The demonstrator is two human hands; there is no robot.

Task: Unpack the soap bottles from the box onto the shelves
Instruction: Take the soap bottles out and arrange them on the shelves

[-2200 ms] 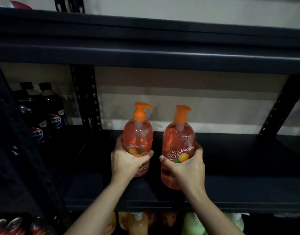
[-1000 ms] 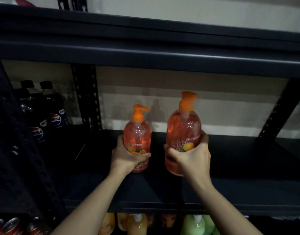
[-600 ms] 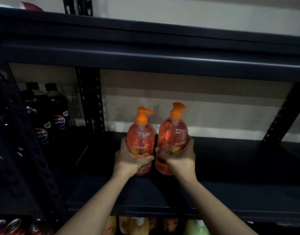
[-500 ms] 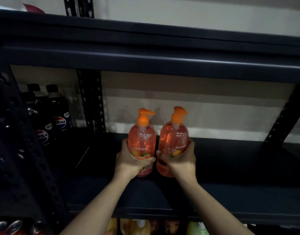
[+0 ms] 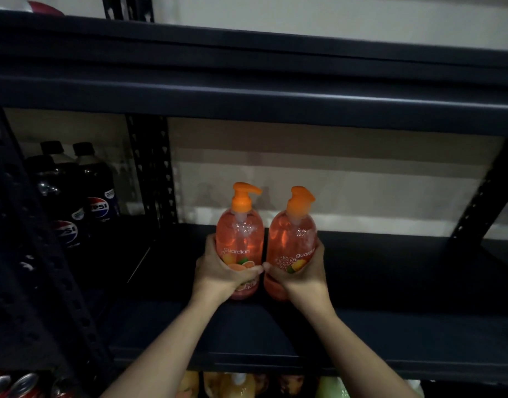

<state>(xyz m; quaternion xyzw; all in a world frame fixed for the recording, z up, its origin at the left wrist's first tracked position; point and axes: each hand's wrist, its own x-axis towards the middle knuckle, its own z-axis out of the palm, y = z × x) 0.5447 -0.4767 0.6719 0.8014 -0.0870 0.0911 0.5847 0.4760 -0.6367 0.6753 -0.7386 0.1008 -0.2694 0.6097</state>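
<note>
Two orange pump soap bottles stand upright side by side on the dark shelf (image 5: 390,326). My left hand (image 5: 221,271) grips the left soap bottle (image 5: 240,231) around its lower half. The right soap bottle (image 5: 293,237) is held the same way by my right hand (image 5: 304,274). The bottles almost touch, and my two thumbs meet between them. Both pump heads point right. The box is not in view.
Dark cola bottles (image 5: 97,193) stand on the neighbouring shelf at the left, behind a perforated upright post (image 5: 152,168). An upper shelf beam (image 5: 247,90) hangs overhead. Below the shelf edge are more soap bottles (image 5: 238,386) and cans (image 5: 14,383).
My right hand lifted its bottle, brought it left and set it down close beside the left bottle. Both bottles now sit a little deeper on the shelf.
</note>
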